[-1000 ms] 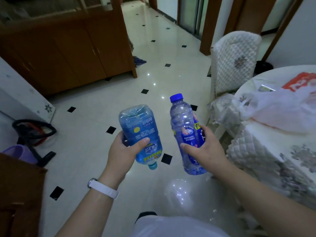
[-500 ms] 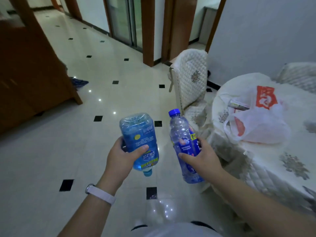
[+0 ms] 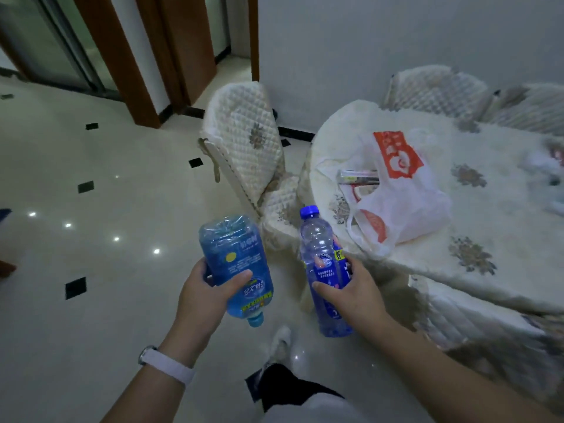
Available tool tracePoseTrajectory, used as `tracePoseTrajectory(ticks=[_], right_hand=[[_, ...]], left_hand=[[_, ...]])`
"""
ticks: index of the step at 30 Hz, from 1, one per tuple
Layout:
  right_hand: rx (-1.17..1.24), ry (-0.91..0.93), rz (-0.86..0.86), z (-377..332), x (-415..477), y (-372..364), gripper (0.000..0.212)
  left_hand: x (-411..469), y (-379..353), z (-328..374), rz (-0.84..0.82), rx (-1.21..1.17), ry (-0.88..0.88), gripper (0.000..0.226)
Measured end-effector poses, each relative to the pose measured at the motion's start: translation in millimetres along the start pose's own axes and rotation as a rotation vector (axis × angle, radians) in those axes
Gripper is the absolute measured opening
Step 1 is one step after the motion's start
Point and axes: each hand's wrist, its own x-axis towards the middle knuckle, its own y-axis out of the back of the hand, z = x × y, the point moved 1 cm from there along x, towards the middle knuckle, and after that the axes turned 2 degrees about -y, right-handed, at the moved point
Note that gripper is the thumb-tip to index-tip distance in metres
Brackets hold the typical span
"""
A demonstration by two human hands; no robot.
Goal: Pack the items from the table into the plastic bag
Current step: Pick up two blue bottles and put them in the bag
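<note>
A wide blue bottle is clasped upside down in the left hand, a slim capped bottle upright in the right hand. The plastic bag lies near the table's near-left edge; its mouth should be spread before either bottle is slid in, base first.

Plastic bag lies on the quilted table

Both forearms reach forward, bare. Left hand curled around a squat bottle, thumb across its front; pale band on that wrist. Right hand wraps a slim bottle, just right of the squat bottle.
</note>
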Motion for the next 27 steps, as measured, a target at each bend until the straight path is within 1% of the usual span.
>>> tracePoseTrajectory(ticks=[6, 11, 14, 17, 20, 23, 27], right_hand=[[0.142, -0.154, 0.084, -12, 90, -17, 0.068], [0.226, -0.206, 0.123, -27, 148, -19, 0.066], [0.256, -0.263, 0.185, -25, 164, -20, 0.067], [0.315, -0.338, 0.248, -26, 180, -21, 0.065], [0.34, -0.405, 0.308, -30, 194, -24, 0.061], [0.355, -0.485, 0.4, -31, 206, -27, 0.06], [0.437, -0.601, 0.529, -37, 217, -28, 0.059]], left_hand=[[99, -29, 34, -0.134, 0.146, 0.005, 0.049], [178, -66, 73, -0.214, 0.242, -0.07, 0.051], [207, -89, 83, -0.286, 0.289, -0.107, 0.051], [234, -106, 89, -0.369, 0.285, -0.096, 0.051], [265, -122, 89, -0.5, 0.294, -0.073, 0.05], [297, -139, 89, -0.605, 0.295, -0.072, 0.052], [345, -155, 90, -0.743, 0.305, -0.057, 0.053]])
